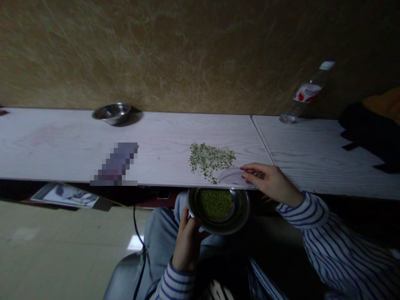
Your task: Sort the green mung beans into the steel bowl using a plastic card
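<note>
My left hand (189, 239) grips the rim of a steel bowl (242, 212), held just under the table's front edge. Green mung beans (215, 203) cover the bowl's bottom. Pinched between the thumb and fingers of my right hand (270, 179) is a clear plastic protractor (233, 176), lying low over the tabletop by the edge. Beyond it, a spread of green beans mixed with white grains (211, 158) lies on the white wood-grain table (162, 137); a few beans reach close to the protractor's left end.
A second steel bowl (112, 114) stands by the wall at the back left. A blurred-out flat object (117, 164) lies on the left. A plastic bottle (304, 96) stands back right, near dark cloth (371, 129). A black cable (136, 227) hangs below the table.
</note>
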Available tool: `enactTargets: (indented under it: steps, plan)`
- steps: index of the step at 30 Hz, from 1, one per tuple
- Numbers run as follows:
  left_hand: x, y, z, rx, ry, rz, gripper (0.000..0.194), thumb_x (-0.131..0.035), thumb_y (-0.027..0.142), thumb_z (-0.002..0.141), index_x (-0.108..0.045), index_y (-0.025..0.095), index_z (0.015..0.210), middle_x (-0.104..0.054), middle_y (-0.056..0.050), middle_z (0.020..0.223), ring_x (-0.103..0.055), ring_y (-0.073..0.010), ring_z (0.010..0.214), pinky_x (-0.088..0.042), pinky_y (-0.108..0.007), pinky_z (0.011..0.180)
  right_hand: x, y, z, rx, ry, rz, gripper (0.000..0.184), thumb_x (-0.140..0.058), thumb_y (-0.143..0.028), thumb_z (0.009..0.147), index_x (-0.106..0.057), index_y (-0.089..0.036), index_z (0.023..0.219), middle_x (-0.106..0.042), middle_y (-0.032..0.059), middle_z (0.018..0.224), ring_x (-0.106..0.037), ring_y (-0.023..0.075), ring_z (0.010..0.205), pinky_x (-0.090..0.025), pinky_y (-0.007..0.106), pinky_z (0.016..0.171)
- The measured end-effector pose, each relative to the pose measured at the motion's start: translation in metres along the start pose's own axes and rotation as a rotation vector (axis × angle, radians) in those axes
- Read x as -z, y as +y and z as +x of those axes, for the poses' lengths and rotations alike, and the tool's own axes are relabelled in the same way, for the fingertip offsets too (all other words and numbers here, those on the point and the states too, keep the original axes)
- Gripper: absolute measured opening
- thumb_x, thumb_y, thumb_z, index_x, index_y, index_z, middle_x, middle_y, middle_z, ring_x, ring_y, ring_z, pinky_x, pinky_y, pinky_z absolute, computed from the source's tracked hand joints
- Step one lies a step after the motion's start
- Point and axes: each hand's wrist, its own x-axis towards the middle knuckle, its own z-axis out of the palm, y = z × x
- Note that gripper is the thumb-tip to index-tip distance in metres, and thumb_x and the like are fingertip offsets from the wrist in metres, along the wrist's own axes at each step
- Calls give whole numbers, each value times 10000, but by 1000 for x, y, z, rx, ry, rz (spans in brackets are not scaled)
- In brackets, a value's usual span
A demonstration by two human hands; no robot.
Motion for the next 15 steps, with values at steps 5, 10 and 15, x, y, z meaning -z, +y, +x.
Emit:
enactTargets:
  steps: [5,10,15]
  plan:
    - [-1,0,0,-4,4,14,722,-654,291,714,-514,296,1423,-646,-116,1250,-590,-295,1055,-536,-385,724,1,3,-3,6,8,1,251,-642,-329,819,-777,-179,968,-788,67,821,-714,182,652,-606,293,618]
    - [0,0,0,-2,-8,5,722,-642,251,713,-513,295,1422,-646,-109,1249,-590,-280,1025,-540,-378,715,-1,4,-4,-7,33,21,261,-649,-336,806,-779,-177,966,-785,70,814,-713,188,655,-609,303,620]
    - [0,0,1,-5,-4,-7,717,-640,232,717,-502,278,1418,-628,-110,1287,-578,-276,1055,-538,-362,726,0,2,-9,-23,19,37,268,-656,-335,798,-777,-166,968,-782,75,808,-717,191,658,-612,306,627]
